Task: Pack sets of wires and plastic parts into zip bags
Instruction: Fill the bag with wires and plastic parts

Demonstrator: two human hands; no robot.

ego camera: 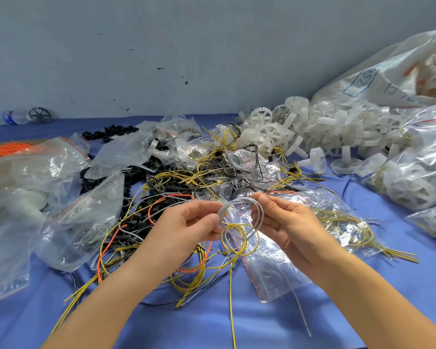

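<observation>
Left fingers (pixel 208 220) pinch the left edge of a grey wire coil (pixel 223 209), thumb on top. Right fingers (pixel 263 199) curl round the coil's right side, gripping it. Left hand (pixel 184 226) and right hand (pixel 291 224) are raised just in front of the loose wire pile (pixel 199 177). A yellow wire coil (pixel 258 241) hangs from the grey one, between the hands. A clear zip bag (pixel 269 268) with a red strip lies under the coils, at the pile's near right edge; can't tell if a finger holds it. Black plastic rings (pixel 134 217) are mixed into the pile's left side. Empty and part-filled zip bags (pixel 61 197) sit left of the pile, with orange wires (pixel 8 148) beyond them. White plastic wheels (pixel 300 132) are heaped behind and right of the pile, with filled bags (pixel 418 172) further right. A blue-covered bench (pixel 237 321) is under it all.
</observation>
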